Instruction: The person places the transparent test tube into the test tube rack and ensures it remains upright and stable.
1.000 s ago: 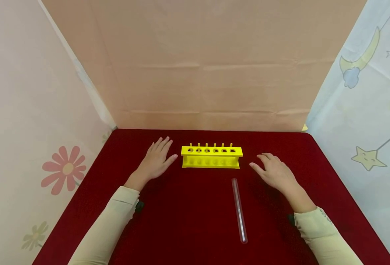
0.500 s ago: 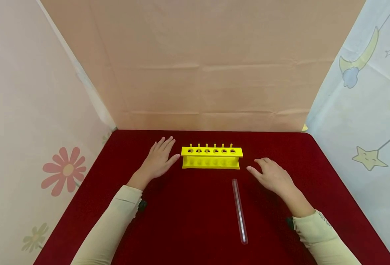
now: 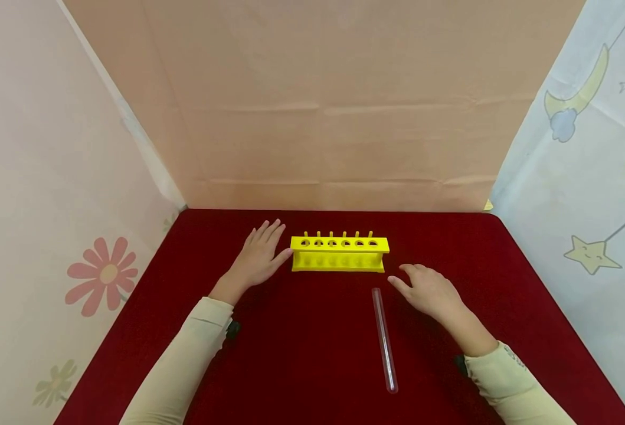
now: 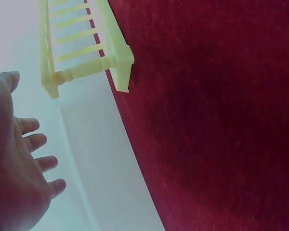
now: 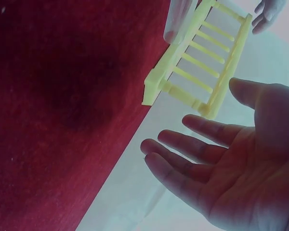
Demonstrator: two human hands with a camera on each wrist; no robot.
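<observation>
A yellow test tube rack (image 3: 339,262) with a row of round holes and upright pegs stands toward the back of the red table. My left hand (image 3: 255,260) is spread beside its left end, the thumb tip right at the rack's edge in the head view. To the right of the rack, my right hand (image 3: 430,290) has loosely bent fingers and holds nothing. Its thumb tip lies near the upper end of a clear glass test tube (image 3: 384,342), which rests on the cloth in front of the rack. In the right wrist view the palm (image 5: 250,178) faces the rack.
Dark red cloth (image 3: 301,348) covers the table. A tan backdrop (image 3: 317,118) rises behind it, and pale printed sheets hang at the left (image 3: 36,177) and right (image 3: 583,195).
My left hand has shifted right, its thumb now right at the rack's edge. The right hand has moved left and toward me, closer to the test tube. Rack and tube have stayed in place.
</observation>
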